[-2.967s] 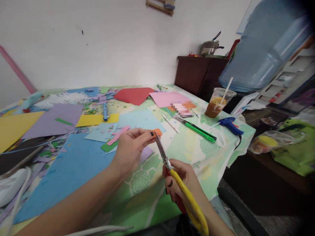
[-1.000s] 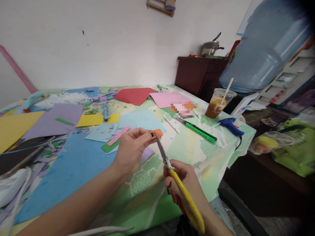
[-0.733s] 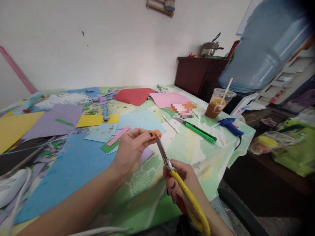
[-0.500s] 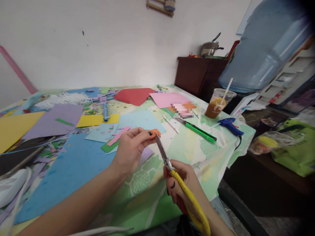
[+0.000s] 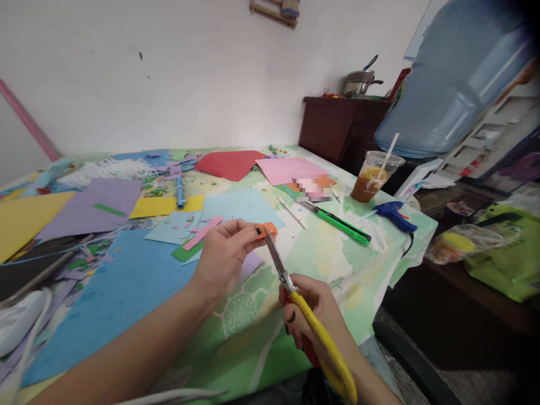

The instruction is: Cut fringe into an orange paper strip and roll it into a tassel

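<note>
Between thumb and fingers, my left hand (image 5: 225, 256) pinches a small orange piece (image 5: 267, 228) that looks like foam or paper, its right edge cut into a fringe. My right hand (image 5: 312, 306) is closed round a pair of scissors (image 5: 324, 337) with yellow and red handles. The narrow blades point up and left, their tips at the orange piece. Below my left hand lie a large blue sheet (image 5: 139, 292), a pink strip (image 5: 203, 233) and a green piece (image 5: 182, 254).
A green craft knife (image 5: 343, 226), a white stick (image 5: 293, 214) and a blue glue gun (image 5: 396, 216) lie to the right, near a cup of drink (image 5: 371, 180). Coloured sheets and scraps cover the left side. A large water bottle (image 5: 455, 84) stands beyond the table's right side.
The scissor tips have shifted slightly left along the orange piece, and more of its fringed edge shows to their right. My hands have otherwise barely moved.
</note>
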`<state>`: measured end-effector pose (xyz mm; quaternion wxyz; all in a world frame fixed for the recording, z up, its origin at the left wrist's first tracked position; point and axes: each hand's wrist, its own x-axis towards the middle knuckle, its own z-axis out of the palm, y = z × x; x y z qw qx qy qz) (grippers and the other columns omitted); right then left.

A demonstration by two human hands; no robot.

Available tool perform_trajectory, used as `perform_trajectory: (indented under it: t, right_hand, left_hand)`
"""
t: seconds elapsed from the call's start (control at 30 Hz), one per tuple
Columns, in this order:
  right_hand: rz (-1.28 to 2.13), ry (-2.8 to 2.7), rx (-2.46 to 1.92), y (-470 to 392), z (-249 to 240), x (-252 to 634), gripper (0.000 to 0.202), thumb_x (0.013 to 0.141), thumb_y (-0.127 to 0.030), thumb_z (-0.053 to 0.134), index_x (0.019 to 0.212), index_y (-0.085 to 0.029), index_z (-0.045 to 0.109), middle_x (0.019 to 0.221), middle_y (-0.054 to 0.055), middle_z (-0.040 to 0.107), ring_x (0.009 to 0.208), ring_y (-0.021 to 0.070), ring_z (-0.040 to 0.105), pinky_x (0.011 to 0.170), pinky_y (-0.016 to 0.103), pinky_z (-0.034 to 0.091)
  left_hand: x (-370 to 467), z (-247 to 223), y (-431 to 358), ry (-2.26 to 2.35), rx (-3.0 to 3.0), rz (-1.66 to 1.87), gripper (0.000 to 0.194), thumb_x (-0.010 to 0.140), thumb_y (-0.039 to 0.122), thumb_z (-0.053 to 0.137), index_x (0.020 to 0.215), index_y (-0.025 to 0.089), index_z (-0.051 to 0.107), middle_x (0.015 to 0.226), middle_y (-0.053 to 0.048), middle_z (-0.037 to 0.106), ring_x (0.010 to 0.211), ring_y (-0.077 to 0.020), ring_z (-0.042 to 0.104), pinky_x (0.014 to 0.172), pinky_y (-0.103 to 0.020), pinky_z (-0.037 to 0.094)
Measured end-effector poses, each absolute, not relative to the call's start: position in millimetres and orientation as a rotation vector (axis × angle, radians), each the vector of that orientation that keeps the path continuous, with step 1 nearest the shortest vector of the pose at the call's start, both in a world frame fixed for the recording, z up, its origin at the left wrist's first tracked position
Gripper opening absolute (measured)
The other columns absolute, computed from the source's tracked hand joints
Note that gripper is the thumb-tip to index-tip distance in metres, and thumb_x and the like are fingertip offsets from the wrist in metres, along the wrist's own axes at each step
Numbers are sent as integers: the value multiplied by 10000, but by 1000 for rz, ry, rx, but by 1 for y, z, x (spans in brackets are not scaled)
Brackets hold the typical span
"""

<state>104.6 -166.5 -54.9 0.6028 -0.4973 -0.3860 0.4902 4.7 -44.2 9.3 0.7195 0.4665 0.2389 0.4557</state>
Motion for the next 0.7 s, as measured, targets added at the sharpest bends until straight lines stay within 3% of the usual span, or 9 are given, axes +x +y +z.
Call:
perform_trajectory:
  t: [0.7]
  right_hand:
    - [1122,-890,-1186,-167,-52,102,391,638,-482,730,693,-163,510,464,-79,429,299,24,333,283,132,266]
  left_hand:
    - [5,10,-45,552,1057,1012,203,689,126,642,497,151,583,613,-8,647,747,-166,655,794,-335,529]
